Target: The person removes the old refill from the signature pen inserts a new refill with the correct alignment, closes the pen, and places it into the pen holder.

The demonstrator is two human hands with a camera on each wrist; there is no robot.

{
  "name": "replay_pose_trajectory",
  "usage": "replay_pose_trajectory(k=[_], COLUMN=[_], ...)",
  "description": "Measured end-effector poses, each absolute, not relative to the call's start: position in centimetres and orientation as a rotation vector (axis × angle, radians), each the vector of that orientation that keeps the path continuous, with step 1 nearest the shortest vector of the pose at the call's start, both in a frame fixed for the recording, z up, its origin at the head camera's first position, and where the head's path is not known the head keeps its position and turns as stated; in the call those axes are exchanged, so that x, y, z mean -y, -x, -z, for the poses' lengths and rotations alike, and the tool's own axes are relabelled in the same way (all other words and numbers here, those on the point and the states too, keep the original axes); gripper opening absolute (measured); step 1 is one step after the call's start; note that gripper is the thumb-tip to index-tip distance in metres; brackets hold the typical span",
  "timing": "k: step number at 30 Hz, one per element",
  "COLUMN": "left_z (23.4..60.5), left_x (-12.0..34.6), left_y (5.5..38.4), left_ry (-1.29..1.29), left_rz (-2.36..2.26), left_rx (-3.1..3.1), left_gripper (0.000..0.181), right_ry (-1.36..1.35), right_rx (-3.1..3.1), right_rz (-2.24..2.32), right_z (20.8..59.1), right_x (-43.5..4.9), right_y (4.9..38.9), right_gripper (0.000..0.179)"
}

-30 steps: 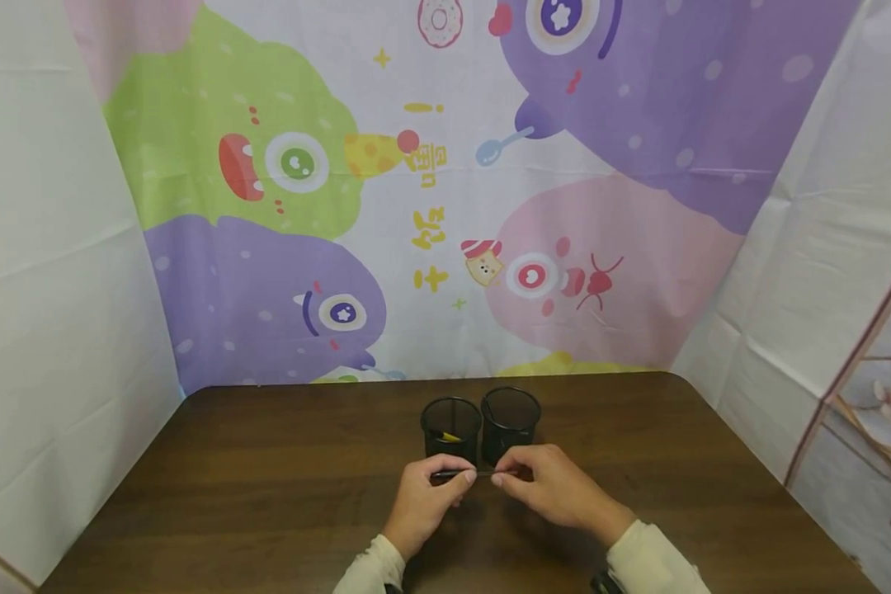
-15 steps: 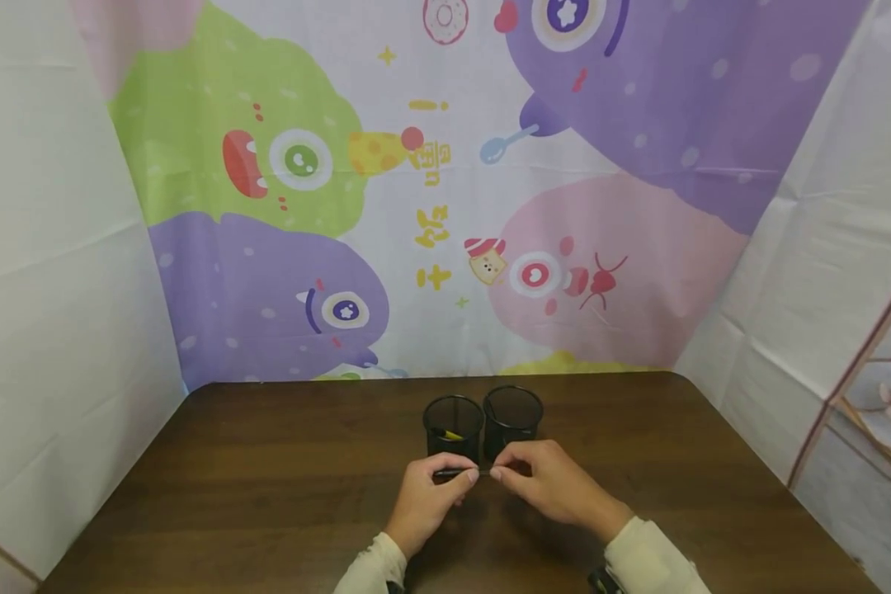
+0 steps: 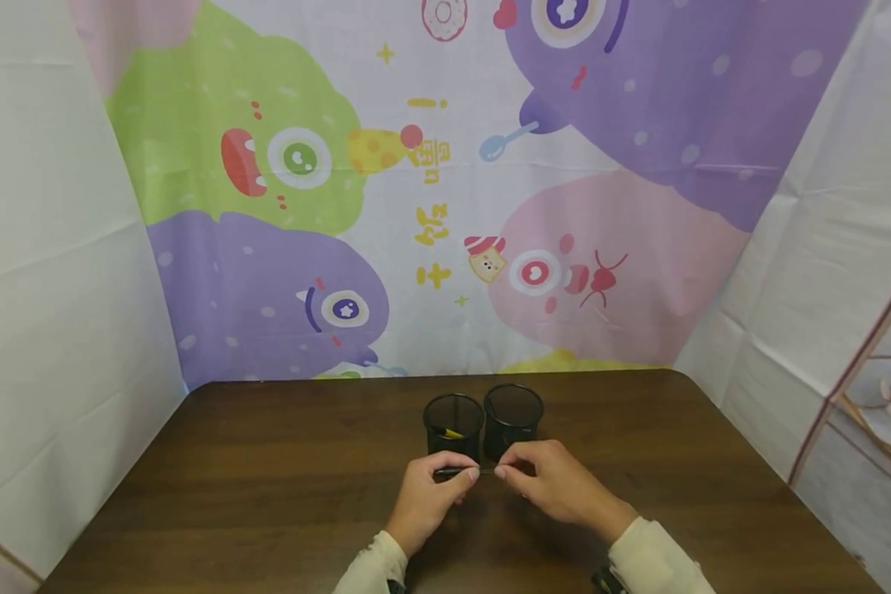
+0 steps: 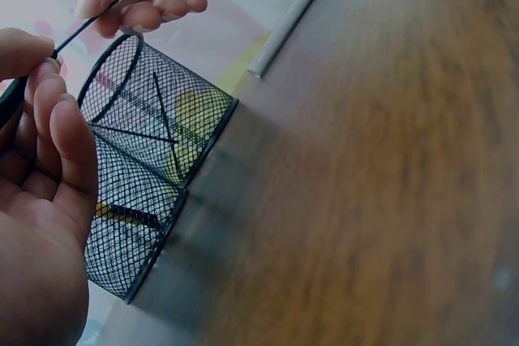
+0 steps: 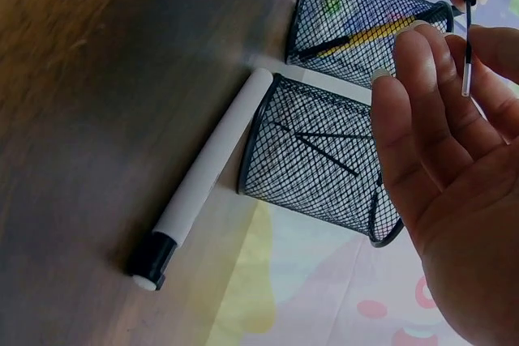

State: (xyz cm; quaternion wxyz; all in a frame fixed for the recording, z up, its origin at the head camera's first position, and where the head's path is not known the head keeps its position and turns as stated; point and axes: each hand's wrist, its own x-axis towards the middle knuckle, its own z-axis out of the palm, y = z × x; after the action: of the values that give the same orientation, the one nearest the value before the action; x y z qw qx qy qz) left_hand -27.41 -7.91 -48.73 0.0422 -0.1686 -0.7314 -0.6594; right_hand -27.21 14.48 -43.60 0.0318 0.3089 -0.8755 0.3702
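A slim black rod [image 4: 77, 35], pale-tipped, was held near two mesh cups [image 3: 445, 449] above the tabletop [image 3: 267, 478]: thick end clamped in the left grip [image 3: 425, 497], thin shaft pinched in the right grip [image 3: 560, 484]. It looked light, stiff, probably fragile-tipped, best held by the thick end.

Cream left sleeve [image 3: 374, 568] and right sleeve [image 3: 657, 563], creased; dark left wristband [image 3: 395, 586] and right wristband [image 3: 609, 581], each partly hidden from view; left hand [image 3: 429, 500] and right hand [image 3: 560, 485], bare.
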Motion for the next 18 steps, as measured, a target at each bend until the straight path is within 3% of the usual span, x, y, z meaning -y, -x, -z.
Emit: replay_pose_trajectory(k=[18], left_z=[48.65], left_x=[7.80], left_y=[27.33], left_ry=[0.500], left_rz=[2.010], left_rx=[2.231], left_gripper=[0.013], right_ry=[-0.931], right_rx=[2.713], right_rz=[-1.220], right_z=[43.60], right_x=[-15.56], right_y=[26.82], right_gripper=[0.012])
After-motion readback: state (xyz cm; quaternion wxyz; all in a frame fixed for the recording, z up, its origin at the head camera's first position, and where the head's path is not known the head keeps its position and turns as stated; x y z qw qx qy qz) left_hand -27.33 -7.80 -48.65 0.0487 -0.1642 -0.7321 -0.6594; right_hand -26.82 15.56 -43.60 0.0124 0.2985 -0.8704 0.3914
